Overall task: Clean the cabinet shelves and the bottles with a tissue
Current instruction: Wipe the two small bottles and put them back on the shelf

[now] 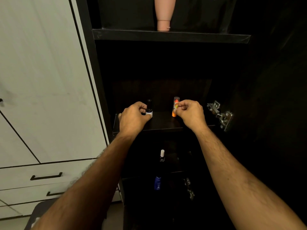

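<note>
Both of my arms reach into a dark cabinet [103,67] whose door stands open on the right, its metal hinge [220,114] catching the light.

Middle shelf [162,123]: my left hand [134,116] curls its fingers around the lower body of a small dark bottle [149,108] with a black cap and a pale label; the bottle stands upright on the shelf near its left end. My right hand [191,112] pinches an orange tube [175,107] between thumb and forefinger at about mid-height; the tube is upright, its clear cap above my fingers and its base on or just above the shelf, which of the two I cannot tell. The two items stand apart, with bare shelf between them.

Upper shelf [171,36]: a pink bottle [164,14] stands on its cap, the wider body rising out of view.

Lower shelves: a small dark bottle with a white cap [162,155] stands upright below the middle shelf, between my forearms. Beneath it a blue bottle [158,183] stands on the next level down. A second hinge [188,188] shows dimly to its right.

Left of the cabinet: a white wardrobe [41,63] with panelled doors and, lower down, drawers with a black handle [46,176].

No tissue can be made out in either hand; the palms are turned away from the camera and the light is poor.
</note>
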Demonstrator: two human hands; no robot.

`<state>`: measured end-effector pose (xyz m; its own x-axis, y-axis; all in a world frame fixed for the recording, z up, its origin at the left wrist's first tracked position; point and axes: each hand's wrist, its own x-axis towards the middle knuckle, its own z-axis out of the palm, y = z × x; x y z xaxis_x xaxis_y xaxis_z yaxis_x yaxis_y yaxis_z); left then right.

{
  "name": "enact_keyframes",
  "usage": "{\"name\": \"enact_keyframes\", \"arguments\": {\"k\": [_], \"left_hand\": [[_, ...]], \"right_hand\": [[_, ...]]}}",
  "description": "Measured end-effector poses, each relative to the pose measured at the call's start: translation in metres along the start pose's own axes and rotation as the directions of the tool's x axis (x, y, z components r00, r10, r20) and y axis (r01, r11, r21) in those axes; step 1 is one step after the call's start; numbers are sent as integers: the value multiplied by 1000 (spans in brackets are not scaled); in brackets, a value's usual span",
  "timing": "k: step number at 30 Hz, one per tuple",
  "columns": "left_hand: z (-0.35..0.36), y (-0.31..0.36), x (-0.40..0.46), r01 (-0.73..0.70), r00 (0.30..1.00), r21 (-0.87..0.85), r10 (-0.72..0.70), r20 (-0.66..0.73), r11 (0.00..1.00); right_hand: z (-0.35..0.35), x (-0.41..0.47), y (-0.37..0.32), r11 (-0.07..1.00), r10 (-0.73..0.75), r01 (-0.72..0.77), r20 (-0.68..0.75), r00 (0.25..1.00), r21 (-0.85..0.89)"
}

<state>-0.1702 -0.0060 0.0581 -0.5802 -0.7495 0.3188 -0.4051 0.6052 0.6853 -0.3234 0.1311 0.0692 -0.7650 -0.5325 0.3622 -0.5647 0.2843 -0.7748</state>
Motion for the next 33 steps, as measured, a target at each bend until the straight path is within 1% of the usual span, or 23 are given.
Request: {"name": "enact_keyframes", "arguments": {"k": [14, 22, 25, 28, 31, 33], "left_hand": [[-1, 5, -6, 5, 1000, 28, -5, -6, 1000], [-2, 9, -9, 20, 999, 54, -19, -33, 998], [-2, 9, -10, 21, 999, 53, -19, -33, 998], [-3, 7, -11, 20, 999, 17, -19, -33, 1000], [-5, 7, -15, -13, 994, -4, 13, -108, 1000], [-8, 11, -24, -77, 980, -36, 69, -185, 996]], "right_hand": [[2, 0, 7, 1000, -2, 2, 14, 1000, -1], [1, -1, 6, 1000, 2, -2, 17, 1000, 4], [0, -3, 5, 1000, -2, 2, 13, 1000, 6], [0, -3, 6, 1000, -2, 2, 16, 1000, -14], [-1, -3, 9, 999, 10, -9, 18, 1000, -45], [-4, -5, 11, 998, 18, -20, -27, 999, -52]]}}
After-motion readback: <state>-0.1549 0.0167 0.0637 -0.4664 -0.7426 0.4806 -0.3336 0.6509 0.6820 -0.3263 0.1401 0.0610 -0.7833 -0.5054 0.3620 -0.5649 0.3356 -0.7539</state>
